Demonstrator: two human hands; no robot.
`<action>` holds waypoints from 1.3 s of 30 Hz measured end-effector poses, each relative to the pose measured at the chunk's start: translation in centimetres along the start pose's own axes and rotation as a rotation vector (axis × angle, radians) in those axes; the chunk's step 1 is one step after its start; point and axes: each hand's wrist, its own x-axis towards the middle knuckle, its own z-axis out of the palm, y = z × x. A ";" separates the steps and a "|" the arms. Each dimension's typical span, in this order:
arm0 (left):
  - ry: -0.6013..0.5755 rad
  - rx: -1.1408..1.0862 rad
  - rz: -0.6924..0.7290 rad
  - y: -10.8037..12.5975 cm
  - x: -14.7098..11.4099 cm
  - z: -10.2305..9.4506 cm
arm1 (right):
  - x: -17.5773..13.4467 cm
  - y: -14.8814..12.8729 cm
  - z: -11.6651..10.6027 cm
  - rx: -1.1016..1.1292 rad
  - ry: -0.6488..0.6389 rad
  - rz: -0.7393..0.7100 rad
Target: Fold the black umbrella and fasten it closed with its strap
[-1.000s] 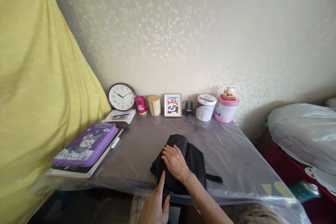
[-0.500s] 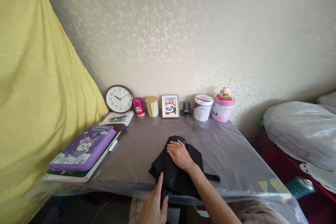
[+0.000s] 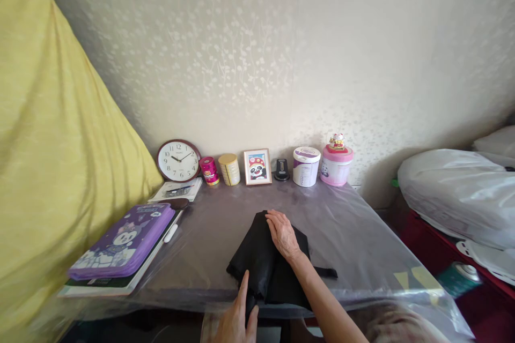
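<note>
On the counter (image 3: pixel 341 236), my right hand (image 3: pixel 282 233) lies flat on the black umbrella (image 3: pixel 255 252), and my left hand (image 3: pixel 235 317) holds its handle (image 3: pixel 250 302)

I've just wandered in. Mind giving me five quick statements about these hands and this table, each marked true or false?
1. The right hand lies on the black fabric. True.
2. The left hand touches the clock. False: it is at the black fabric's near end.
3. The cat figurine stands on the pink-lidded tub. True.
4. The picture frame lies face down. False: it stands facing the camera.
5. The purple case lies on the green-covered book. True.
</note>
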 end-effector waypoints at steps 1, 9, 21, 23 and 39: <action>0.003 -0.010 0.010 -0.1 0.1 0.0 | -0.4 0.2 -0.1 0.012 -0.021 -0.018; 0.004 0.010 -0.038 0.0 -0.3 0.3 | -1.1 4.5 -2.4 -0.086 -0.002 0.316; 0.046 0.009 -0.019 0.1 -0.5 0.3 | -8.0 3.7 -7.4 0.207 -0.044 0.878; 0.053 0.005 -0.007 -0.1 -0.5 0.4 | -8.0 3.1 -7.4 0.241 -0.035 0.900; 0.061 0.009 0.005 0.2 -0.6 0.3 | -8.1 -0.1 -6.0 0.455 0.022 0.822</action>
